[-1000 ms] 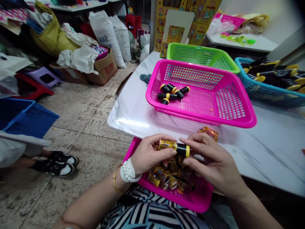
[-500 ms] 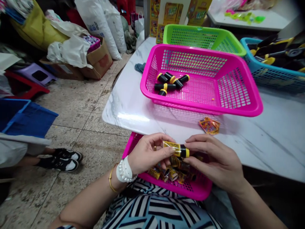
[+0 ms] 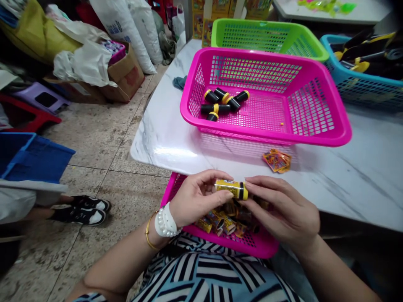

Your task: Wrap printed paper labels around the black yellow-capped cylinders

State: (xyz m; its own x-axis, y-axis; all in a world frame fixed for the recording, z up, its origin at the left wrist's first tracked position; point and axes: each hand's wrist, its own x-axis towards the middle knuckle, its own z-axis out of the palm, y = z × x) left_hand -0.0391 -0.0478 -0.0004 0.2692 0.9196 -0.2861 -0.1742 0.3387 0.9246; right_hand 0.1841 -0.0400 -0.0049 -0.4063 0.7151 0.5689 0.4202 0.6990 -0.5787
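Note:
My left hand (image 3: 197, 195) is closed around a small black tube (image 3: 231, 189) with a yellow end and a clear-and-yellow printed sleeve round its body. The tube lies sideways above my lap, and a narrow black band shows between sleeve and yellow end. My right hand (image 3: 283, 207) pinches that yellow end between thumb and fingers. Beneath both hands, a lower pink basket (image 3: 266, 249) holds several yellow printed sleeves (image 3: 229, 226). On the table, a larger pink basket (image 3: 267, 136) contains several bare black tubes (image 3: 220, 109) with yellow bands or ends.
A stack of orange printed sleeves or cards (image 3: 277, 160) lies on the marble-look table (image 3: 333, 176). Behind stand a green basket (image 3: 267, 25) and a blue basket (image 3: 365, 79) of black and yellow parts. At left are a blue bin (image 3: 40, 157) and another person's shoes (image 3: 82, 209).
The sleeve has slid further over the tube toward the yellow end, so less black shows. My right fingers have closed in on that end. The view has shifted slightly.

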